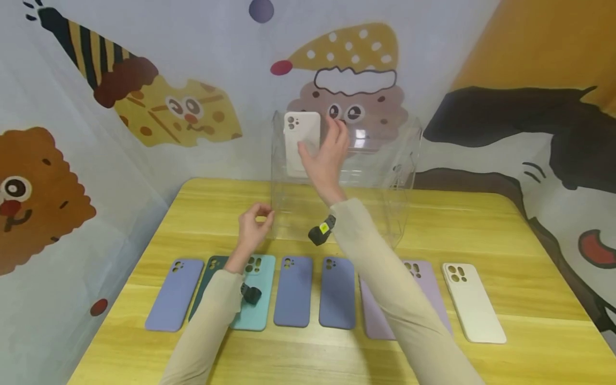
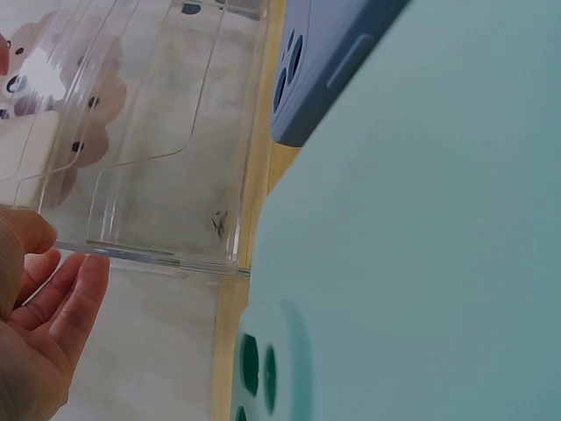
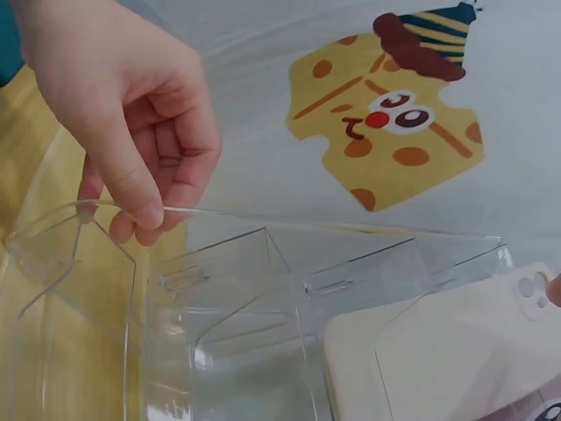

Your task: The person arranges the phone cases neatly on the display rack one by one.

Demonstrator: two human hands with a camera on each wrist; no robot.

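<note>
A clear plastic display rack (image 1: 358,171) stands at the back of the table. In its upper left part leans a white phone case (image 1: 303,152), camera cutouts at the top. My right hand (image 1: 329,155) is at this case, thumb overlapping its face and the other fingers apart from it, past its right edge. In the right wrist view a fingertip (image 3: 555,290) shows beside the camera cutouts of the case. My left hand (image 1: 255,227) pinches the rack's left side panel between thumb and fingers, as the left wrist view (image 2: 57,298) shows with the hand at the panel edge.
Along the front of the table (image 1: 481,224) lie a periwinkle case (image 1: 175,295), a dark green case (image 1: 204,283), a turquoise case (image 1: 260,305), two blue-grey cases (image 1: 293,291), purple cases (image 1: 425,283) and another white case (image 1: 474,303). A cartoon-printed cloth (image 1: 212,32) hangs behind.
</note>
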